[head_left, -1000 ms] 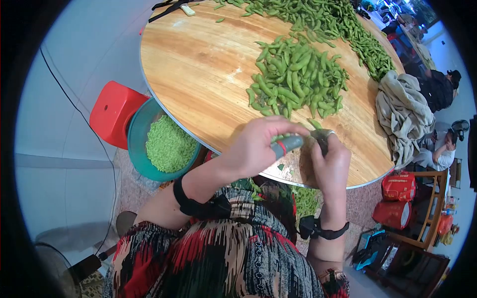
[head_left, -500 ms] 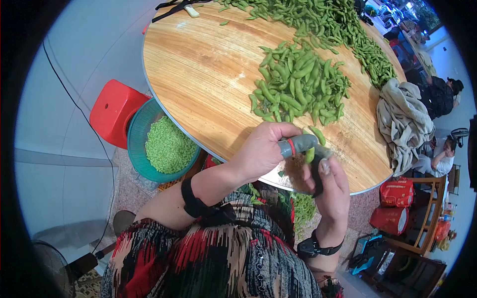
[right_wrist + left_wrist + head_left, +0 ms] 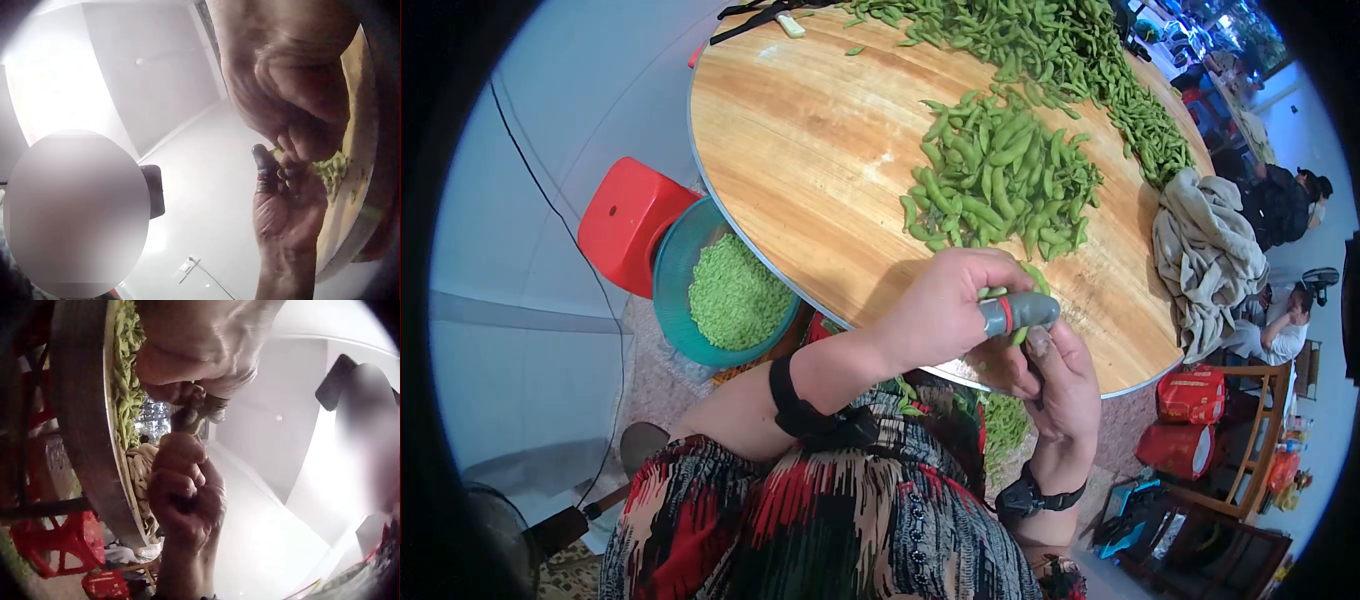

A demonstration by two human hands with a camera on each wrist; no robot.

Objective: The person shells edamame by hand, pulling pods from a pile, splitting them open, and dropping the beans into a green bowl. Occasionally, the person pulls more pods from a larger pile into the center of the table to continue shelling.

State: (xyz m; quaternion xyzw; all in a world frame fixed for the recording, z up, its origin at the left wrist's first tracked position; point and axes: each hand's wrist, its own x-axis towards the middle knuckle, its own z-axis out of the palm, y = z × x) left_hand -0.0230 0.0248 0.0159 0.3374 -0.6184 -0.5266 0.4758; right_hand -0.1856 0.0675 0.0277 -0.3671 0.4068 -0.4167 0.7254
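Over the table's near edge, my left hand (image 3: 940, 312) has curled fingers holding green soybean pods. Its thumb wears a grey cover (image 3: 1028, 311) with a red band, laid across a soybean pod (image 3: 1020, 336) between the hands. My right hand (image 3: 1068, 385) meets it from the right, thumb and fingers pinching at that pod. In the left wrist view the right hand (image 3: 187, 494) is curled, its fingertips at the left hand's. The right wrist view shows the covered left thumb (image 3: 262, 164) upright beside the right fingers. A loose pile of pods (image 3: 1000, 175) lies just beyond the hands.
A larger heap of pods (image 3: 1060, 45) covers the table's far side. Below the left edge stands a teal basket (image 3: 672, 300) of shelled beans (image 3: 735, 295), beside a red stool (image 3: 625, 225). A crumpled beige cloth (image 3: 1205, 245) hangs over the right edge.
The right hand dropped slightly and turned, its thumb now facing up. The left covered thumb moved right, over the pod towards the right thumb. The pile looks much the same.
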